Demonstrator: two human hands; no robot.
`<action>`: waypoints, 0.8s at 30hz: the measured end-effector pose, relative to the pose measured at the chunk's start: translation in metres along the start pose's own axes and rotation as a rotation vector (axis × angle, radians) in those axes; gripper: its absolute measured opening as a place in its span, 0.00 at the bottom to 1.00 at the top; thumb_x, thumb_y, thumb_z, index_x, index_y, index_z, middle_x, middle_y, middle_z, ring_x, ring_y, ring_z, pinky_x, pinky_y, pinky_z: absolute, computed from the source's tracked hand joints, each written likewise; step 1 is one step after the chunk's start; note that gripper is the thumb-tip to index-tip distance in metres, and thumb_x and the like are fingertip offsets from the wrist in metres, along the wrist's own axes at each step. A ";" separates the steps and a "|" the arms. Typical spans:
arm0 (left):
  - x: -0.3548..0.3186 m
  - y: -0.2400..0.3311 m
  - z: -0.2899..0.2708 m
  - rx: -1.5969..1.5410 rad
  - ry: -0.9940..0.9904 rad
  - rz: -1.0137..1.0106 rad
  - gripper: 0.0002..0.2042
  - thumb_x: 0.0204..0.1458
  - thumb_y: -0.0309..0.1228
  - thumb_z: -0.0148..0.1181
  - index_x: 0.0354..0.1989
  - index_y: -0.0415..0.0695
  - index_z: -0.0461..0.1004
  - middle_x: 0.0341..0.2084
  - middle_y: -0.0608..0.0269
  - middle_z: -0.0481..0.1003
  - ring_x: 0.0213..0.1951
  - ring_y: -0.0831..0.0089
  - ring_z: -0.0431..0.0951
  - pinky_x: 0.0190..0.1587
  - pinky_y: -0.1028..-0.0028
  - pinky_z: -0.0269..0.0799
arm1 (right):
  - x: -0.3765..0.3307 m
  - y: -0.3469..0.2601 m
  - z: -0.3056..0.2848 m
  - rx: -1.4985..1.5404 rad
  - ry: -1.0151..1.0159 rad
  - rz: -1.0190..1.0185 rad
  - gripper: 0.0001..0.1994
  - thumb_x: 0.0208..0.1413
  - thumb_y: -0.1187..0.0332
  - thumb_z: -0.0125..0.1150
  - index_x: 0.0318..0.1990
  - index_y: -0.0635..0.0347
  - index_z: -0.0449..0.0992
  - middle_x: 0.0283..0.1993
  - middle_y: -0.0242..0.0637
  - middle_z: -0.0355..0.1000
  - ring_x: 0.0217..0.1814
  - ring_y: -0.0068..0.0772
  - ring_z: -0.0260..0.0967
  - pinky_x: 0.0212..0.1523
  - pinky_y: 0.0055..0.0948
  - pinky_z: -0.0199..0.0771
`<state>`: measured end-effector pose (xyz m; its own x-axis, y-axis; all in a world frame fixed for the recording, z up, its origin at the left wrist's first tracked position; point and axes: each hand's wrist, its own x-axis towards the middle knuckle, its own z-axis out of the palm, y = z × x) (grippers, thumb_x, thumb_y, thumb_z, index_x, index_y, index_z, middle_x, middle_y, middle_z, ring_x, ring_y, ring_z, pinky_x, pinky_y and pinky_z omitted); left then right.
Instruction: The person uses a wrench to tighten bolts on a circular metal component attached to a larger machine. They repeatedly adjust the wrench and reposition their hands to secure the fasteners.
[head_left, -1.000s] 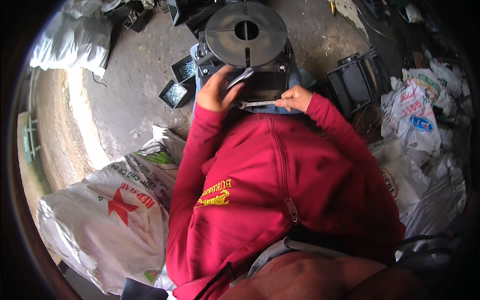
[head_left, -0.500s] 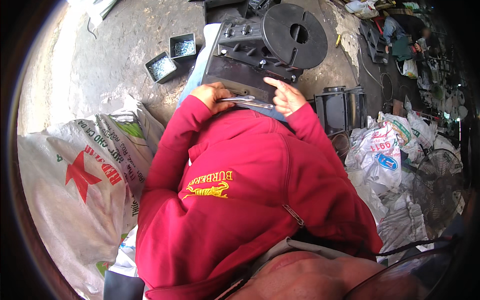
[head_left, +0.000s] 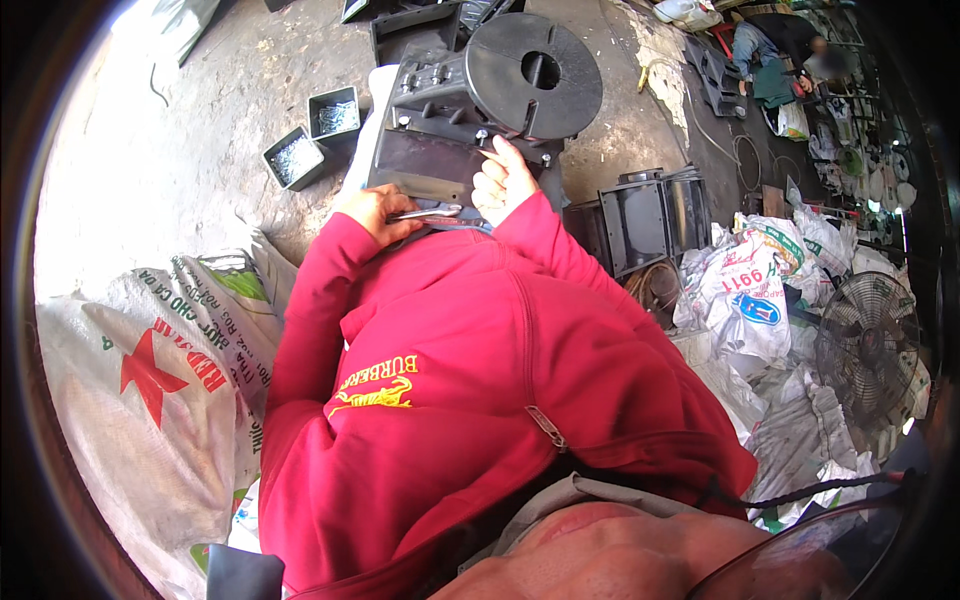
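Observation:
A black machine part with a slotted round disc [head_left: 552, 85] rests across my lap. Bolts [head_left: 482, 136] stick out along the edge of its ribbed section, below the disc. My left hand [head_left: 372, 212] is closed around a silver wrench [head_left: 425, 213] held close to my belly, its end pointing right. A second metal bar beneath the wrench is partly hidden. My right hand [head_left: 502, 184] is at the near side of the part, fingers curled, with its thumb and forefinger close to a bolt. Whether those fingertips grip anything is too small to make out.
Two dark square bins of screws [head_left: 294, 162] stand on the floor at left. A big white sack [head_left: 150, 390] lies left of me. At right are a black box-shaped part [head_left: 645, 222], white bags [head_left: 745, 285] and a fan [head_left: 868, 335]. Another person [head_left: 775, 55] works at far right.
My right hand has moved up from beside the wrench's end to a bolt, its pointing forefinger now bent in. The left hand keeps the wrench. The whole view has shifted slightly.

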<state>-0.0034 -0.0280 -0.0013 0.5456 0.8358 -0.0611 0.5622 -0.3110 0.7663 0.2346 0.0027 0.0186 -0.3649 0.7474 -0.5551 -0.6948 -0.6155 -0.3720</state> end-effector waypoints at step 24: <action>0.026 0.055 0.000 -0.813 0.179 -0.021 0.05 0.54 0.29 0.57 0.34 0.41 0.76 0.19 0.74 0.70 0.22 0.87 0.65 0.26 0.83 0.62 | -0.058 -0.039 -0.037 -0.763 -0.216 0.047 0.16 0.62 0.61 0.48 0.40 0.66 0.75 0.13 0.17 0.50 0.11 0.08 0.41 0.11 0.14 0.42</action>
<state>0.0417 -0.0235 0.0393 0.3941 0.9186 -0.0307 -0.0902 0.0719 0.9933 0.3061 -0.0256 0.0382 -0.5499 0.7001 -0.4555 -0.0880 -0.5909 -0.8020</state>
